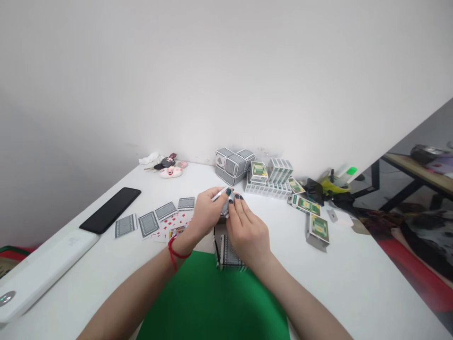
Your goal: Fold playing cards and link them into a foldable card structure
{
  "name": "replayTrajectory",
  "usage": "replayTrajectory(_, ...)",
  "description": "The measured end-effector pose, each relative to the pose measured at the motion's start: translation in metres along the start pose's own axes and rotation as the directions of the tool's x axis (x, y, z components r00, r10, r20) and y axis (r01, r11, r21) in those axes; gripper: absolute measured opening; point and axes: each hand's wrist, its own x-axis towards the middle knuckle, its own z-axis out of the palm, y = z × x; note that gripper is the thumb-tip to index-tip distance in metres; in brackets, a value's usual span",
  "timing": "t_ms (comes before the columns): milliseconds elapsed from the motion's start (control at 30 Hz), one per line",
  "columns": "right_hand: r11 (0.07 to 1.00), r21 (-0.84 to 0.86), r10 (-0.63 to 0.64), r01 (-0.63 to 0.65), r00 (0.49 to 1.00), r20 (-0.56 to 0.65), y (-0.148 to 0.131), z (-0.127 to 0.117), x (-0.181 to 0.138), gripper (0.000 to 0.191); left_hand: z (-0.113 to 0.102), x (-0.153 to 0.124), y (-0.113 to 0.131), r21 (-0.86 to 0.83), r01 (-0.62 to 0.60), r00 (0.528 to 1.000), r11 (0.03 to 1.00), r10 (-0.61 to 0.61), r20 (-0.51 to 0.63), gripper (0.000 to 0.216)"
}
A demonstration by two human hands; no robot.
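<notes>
My left hand (205, 215), a red cord on its wrist, is closed on a playing card (221, 193) whose white edge shows under the thumb. Beside it, my right hand (248, 231) has its fingers pressed together against the same card. Under both hands stands a box-like form made of folded playing cards (230, 252), patterned backs outward; the hands hide much of it. It sits at the far edge of a green sheet (215, 302). Loose playing cards (148, 224) lie left of my hands, some face up with red diamonds.
Behind my hands are joined card blocks (230, 165) and a row of card boxes (268, 188). More card boxes (318, 229) lie to the right. A black phone (110, 210) and a long white device (46, 269) lie left. Keys and trinkets (170, 172) sit near the wall.
</notes>
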Motion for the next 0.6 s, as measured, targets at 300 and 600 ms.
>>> replayTrajectory(300,0.857,0.391,0.313,-0.336,0.942,0.123,0.025,-0.008,0.014,0.021,-0.02,0.014,0.003,-0.181,0.178,0.917,0.967,-0.096,0.387,0.03)
replayTrajectory(600,0.332,0.707,0.424,-0.625,0.768,0.48,0.05,0.007,0.02,0.011,-0.05,0.033,-0.01,0.4,-0.097,0.855,0.911,-0.13,0.502,0.015)
